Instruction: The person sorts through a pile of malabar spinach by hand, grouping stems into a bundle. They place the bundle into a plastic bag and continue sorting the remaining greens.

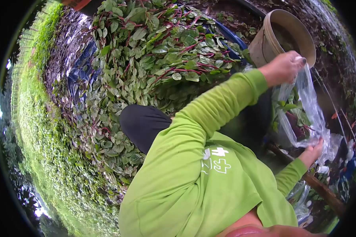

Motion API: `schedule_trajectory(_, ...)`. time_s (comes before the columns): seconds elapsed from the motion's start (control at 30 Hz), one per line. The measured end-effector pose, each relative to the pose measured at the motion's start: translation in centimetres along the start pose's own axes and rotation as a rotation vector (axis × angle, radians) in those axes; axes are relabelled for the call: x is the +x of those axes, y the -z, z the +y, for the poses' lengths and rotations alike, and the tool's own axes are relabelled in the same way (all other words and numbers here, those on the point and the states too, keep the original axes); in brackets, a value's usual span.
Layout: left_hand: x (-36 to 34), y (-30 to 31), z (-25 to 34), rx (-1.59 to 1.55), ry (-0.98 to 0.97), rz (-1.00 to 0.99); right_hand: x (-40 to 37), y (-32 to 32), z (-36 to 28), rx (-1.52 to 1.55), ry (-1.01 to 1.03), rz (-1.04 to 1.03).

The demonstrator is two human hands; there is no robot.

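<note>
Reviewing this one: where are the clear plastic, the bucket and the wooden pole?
Clear plastic (pixel 309 96), head view: on the long strip along its edge.
Bucket (pixel 261 48), head view: on its outer wall.
Wooden pole (pixel 323 191), head view: on its shaft.

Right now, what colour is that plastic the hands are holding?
The plastic is see-through, with a whitish shine. The head view shows it best.
</note>
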State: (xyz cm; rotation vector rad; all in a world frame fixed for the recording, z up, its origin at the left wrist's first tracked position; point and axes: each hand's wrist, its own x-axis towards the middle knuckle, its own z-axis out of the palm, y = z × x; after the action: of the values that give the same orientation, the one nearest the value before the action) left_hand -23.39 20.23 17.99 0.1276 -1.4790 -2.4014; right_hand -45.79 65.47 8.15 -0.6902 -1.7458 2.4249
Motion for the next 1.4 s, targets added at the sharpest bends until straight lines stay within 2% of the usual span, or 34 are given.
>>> schedule_trajectory(0.03,-0.1,2.2,0.4,0.211,-0.105,-0.055,1.8,0.2,0.9,-0.116,0.038,0.017)
schedule_trajectory(0.07,-1.5,4.6,1.3,0.471,-0.131,0.007,6.8,2.6,2.2,-0.032,0.013,-0.168)
schedule_trajectory(0.1,-2.7,8.0,1.6,0.558,-0.128,0.0,5.2,1.9,2.3,-0.217,0.141,-0.267)
schedule_trajectory(0.13,-4.8,10.6,2.3,0.621,-0.107,0.157,-0.4,-1.7,2.0,-0.549,0.375,-0.239)
schedule_trajectory(0.2,-6.6,20.5,-2.0,1.117,-0.19,0.428,-7.4,-6.0,0.8,-1.18,0.954,-0.259)
schedule_trajectory(0.23,-8.4,24.0,-3.1,1.266,-0.039,0.485,-12.8,-9.3,-0.6,-1.282,1.108,-0.252)
schedule_trajectory(0.27,-9.7,27.3,-5.1,1.362,0.205,0.482,-17.7,-12.5,-1.1,-1.137,1.267,-0.205)
schedule_trajectory(0.3,-10.8,29.0,-6.7,1.444,0.341,0.435,-20.5,-14.7,-1.4,-1.071,1.495,-0.164)
schedule_trajectory(0.33,-11.6,30.1,-8.2,1.524,0.477,0.387,-24.8,-17.3,-0.8,-0.858,1.471,-0.253)
schedule_trajectory(0.4,-12.8,31.7,-11.2,1.745,0.341,0.304,-30.6,-20.9,1.1,-0.712,1.471,-0.533)
schedule_trajectory(0.47,-13.0,32.9,-13.2,1.905,0.252,0.235,-33.0,-23.7,4.3,-0.598,1.34,-0.921)
schedule_trajectory(0.5,-12.7,32.8,-12.9,1.887,0.249,0.206,-34.1,-24.6,5.8,-0.624,1.237,-1.041)
schedule_trajectory(0.53,-12.5,32.5,-12.0,1.87,0.25,0.181,-34.9,-25.9,7.2,-0.624,1.22,-1.145)
schedule_trajectory(0.57,-12.4,32.0,-10.9,1.854,0.255,0.162,-35.6,-26.8,9.1,-0.581,1.027,-1.222)
schedule_trajectory(0.7,-12.5,30.1,-4.5,1.597,0.315,0.313,-35.4,-29.7,16.5,-0.726,0.945,-1.446)
schedule_trajectory(0.77,-13.8,28.6,-1.3,1.539,0.214,0.282,-35.9,-30.6,20.4,-0.617,1.157,-1.562)
schedule_trajectory(0.83,-15.1,28.2,0.5,1.426,0.114,0.242,-36.9,-30.1,23.0,-0.801,1.183,-1.49)
schedule_trajectory(0.87,-16.0,27.9,1.1,1.338,0.083,0.298,-37.0,-29.9,24.9,-0.879,1.186,-1.427)
schedule_trajectory(0.93,-17.6,27.8,2.9,0.824,0.221,0.433,-36.9,-29.7,26.9,-0.974,1.217,-1.359)
schedule_trajectory(1.0,-19.8,28.1,4.3,0.402,0.3,0.52,-35.8,-30.6,27.1,-1.173,0.871,-1.553)
schedule_trajectory(1.03,-20.9,28.6,4.4,0.423,0.308,0.548,-35.1,-31.0,27.2,-1.263,0.683,-1.638)
schedule_trajectory(1.07,-22.2,29.2,4.1,0.445,0.317,0.578,-34.6,-30.7,28.4,-1.067,0.335,-1.647)
schedule_trajectory(1.17,-25.7,29.7,2.3,0.416,0.438,0.602,-37.2,-27.9,23.5,-0.985,0.736,-1.795)
schedule_trajectory(1.2,-26.7,29.5,1.1,0.451,0.467,0.58,-38.2,-26.4,23.1,-1.043,0.798,-1.795)
schedule_trajectory(1.23,-27.4,28.9,0.3,0.485,0.496,0.555,-38.4,-24.7,25.0,-1.017,0.678,-1.822)
schedule_trajectory(1.27,-27.8,27.7,-0.2,0.489,0.597,0.478,-39.3,-23.0,24.2,-1.158,0.637,-1.811)
schedule_trajectory(1.3,-28.0,27.1,-0.7,0.492,0.696,0.401,-39.2,-21.2,25.1,-1.217,0.833,-1.815)
schedule_trajectory(1.33,-28.7,28.5,-2.7,0.565,0.78,0.352,-39.1,-19.1,27.4,-1.211,0.721,-1.779)
schedule_trajectory(1.37,-27.5,26.5,-2.2,0.845,0.857,0.43,-38.7,-17.2,30.0,-1.215,0.615,-1.774)
schedule_trajectory(1.4,-27.3,27.9,-4.5,1.074,0.591,0.503,-38.8,-16.8,30.2,-1.292,0.64,-1.779)
